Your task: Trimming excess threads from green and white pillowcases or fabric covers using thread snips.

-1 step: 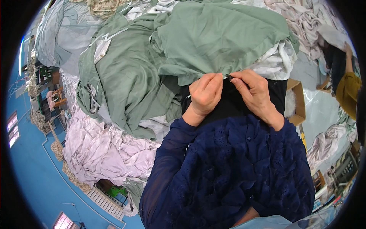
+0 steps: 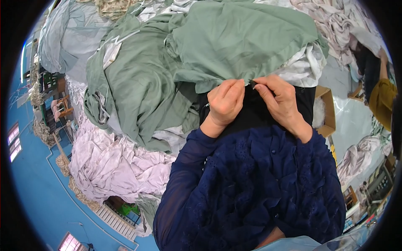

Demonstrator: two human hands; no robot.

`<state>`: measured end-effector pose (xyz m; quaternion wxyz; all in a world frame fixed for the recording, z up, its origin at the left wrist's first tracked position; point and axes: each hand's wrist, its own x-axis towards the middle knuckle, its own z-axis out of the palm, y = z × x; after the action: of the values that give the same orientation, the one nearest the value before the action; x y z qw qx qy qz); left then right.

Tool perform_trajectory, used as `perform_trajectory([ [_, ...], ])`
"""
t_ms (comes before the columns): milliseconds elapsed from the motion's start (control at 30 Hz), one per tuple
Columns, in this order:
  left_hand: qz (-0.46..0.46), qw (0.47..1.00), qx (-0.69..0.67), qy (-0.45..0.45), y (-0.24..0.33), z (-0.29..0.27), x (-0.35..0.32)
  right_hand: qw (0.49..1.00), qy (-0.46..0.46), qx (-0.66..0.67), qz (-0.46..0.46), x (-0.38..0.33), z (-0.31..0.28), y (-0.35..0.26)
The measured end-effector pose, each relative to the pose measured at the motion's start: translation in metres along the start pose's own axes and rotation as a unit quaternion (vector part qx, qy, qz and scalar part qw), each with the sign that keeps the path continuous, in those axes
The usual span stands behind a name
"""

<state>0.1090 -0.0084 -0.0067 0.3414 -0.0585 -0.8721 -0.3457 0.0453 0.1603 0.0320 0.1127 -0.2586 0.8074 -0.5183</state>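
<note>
A large green cloth (image 2: 243, 37) with a white underside lies over my lap, its near edge gathered at my fingertips. My left hand (image 2: 226, 102) is closed, pinching that edge between thumb and forefinger. Just right of it, my right hand (image 2: 277, 100) is closed in a pinch too. From its fingertips pokes a small dark pointed thing (image 2: 252, 83), too small to name, close against the cloth's edge. Between the two hands is only a narrow gap. Black fabric (image 2: 251, 111) covers my lap beneath them.
More green cloth (image 2: 146, 92) is heaped on the left, above a pale pink-white pile (image 2: 121, 167). Grey-blue cloth (image 2: 73, 37) lies far left. By my right side stands an open cardboard box (image 2: 328, 111). Another person's mustard sleeve (image 2: 383, 102) shows at the right edge, near pale cloth.
The dark thing at my right fingertips shows a little more and has shifted slightly off the cloth's edge. Both hands are otherwise in nearly the same place.
</note>
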Motion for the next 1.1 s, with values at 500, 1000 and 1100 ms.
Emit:
perform_trajectory([
  [500, -0.341, 0.923, -0.171, -0.055, -0.005, -0.048, 0.056, 0.992, 0.045, -0.058, -0.102, 0.053, 0.005, 0.012],
  [1000, -0.543, 0.724, -0.42, -0.071, -0.056, -0.04, 0.085, 0.998, -0.038, -0.012, -0.044, 0.141, 0.007, 0.05],
  [1100, -0.541, 0.736, -0.401, -0.07, -0.064, -0.037, 0.088, 0.999, -0.038, 0.006, -0.025, 0.143, 0.008, 0.054],
])
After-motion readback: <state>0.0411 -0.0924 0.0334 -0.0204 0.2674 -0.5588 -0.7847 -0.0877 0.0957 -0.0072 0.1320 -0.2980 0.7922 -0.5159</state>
